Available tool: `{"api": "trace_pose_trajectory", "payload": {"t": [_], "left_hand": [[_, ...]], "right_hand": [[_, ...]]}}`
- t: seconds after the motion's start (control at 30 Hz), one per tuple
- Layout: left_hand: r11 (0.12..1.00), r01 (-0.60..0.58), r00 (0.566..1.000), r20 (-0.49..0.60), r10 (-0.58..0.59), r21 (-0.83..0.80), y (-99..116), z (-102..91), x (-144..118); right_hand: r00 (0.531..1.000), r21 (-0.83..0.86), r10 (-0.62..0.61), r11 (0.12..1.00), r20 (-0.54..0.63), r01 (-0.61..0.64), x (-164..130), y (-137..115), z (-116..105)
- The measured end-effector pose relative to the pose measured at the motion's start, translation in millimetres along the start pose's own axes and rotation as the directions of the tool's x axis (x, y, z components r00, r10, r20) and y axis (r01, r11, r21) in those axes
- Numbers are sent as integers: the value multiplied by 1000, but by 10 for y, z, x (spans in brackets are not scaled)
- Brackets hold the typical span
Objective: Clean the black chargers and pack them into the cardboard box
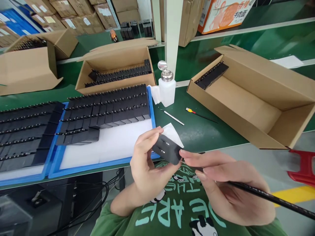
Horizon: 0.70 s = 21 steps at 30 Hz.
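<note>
My left hand (147, 164) is closed around a black power adapter (165, 147), gripping it by its ends with thumb and fingers. Two metal prongs show on its upward face. In my right hand (226, 180) is a long black pen-like tool (256, 193), pinched near its front end. Its thin tip points at the adapter's lower right end, and my right fingertips are at that end too. Whether the tip touches the adapter I cannot tell. Behind the adapter, a white paper (173, 133) lies on the green table (209, 141).
Blue trays (98, 164) at left hold rows of black adapters (108, 108). Beyond stands an open carton (115, 85) with more adapters; another carton (248, 98) is at right. A white pump bottle (167, 88), a silver pen-like tool (173, 117) and a yellow-tipped cable (200, 114) lie between.
</note>
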State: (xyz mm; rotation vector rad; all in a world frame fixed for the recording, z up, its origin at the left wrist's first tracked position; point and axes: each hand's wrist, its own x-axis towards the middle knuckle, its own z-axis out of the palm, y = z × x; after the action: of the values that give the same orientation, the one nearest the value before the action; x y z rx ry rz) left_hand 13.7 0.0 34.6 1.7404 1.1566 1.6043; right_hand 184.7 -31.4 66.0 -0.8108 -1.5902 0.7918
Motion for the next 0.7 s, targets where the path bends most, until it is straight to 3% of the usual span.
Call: {"api": "trace_pose_trajectory", "payload": {"t": [0.7], "left_hand": [[1000,6,1000,-12,-6,12,-1,-9,-10]], "right_hand": [[1000,36,16,999,-6,-16,2,45,29]]}}
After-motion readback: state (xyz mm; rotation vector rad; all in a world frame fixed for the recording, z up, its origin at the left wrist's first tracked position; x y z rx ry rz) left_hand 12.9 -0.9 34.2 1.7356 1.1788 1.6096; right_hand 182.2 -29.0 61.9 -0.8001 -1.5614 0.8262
